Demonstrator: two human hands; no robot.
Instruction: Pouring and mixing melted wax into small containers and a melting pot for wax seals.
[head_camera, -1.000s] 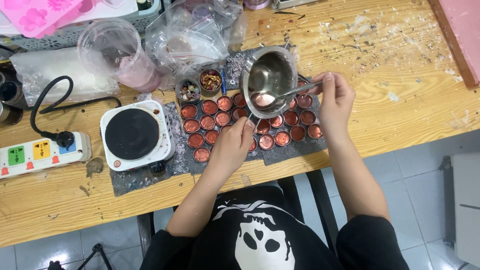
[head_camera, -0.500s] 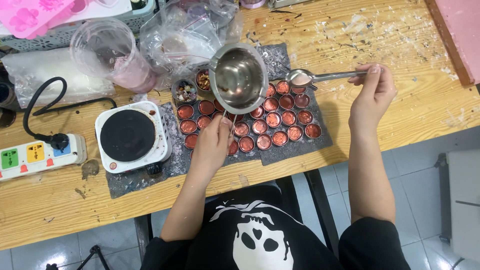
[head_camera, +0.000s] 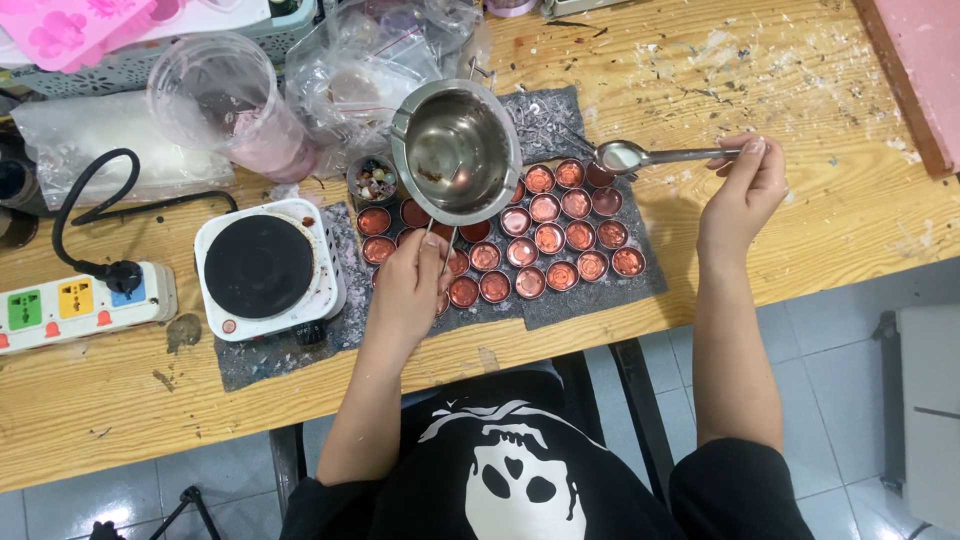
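Observation:
My left hand (head_camera: 412, 285) grips the thin handle of a steel melting pot (head_camera: 458, 150), which hangs tilted over the left part of a grid of several small round red tins (head_camera: 545, 240). The tins stand in rows on a dark grey mat (head_camera: 600, 290). My right hand (head_camera: 745, 190) pinches the handle of a metal spoon (head_camera: 650, 156); its bowl sits over the tins at the back right of the grid. A little pale residue shows inside the pot.
A white single-burner hot plate (head_camera: 262, 266) stands left of the tins, its black cable running to a power strip (head_camera: 80, 305). Behind are a clear measuring cup (head_camera: 225, 105), crumpled plastic bags (head_camera: 375, 60), a small jar of bits (head_camera: 373, 180) and a pink mould (head_camera: 75, 25). The wooden table edge runs close below the mat.
The pot has swung left and lifted away from the spoon. My right hand has drawn the spoon out to the right, off the pot's rim.

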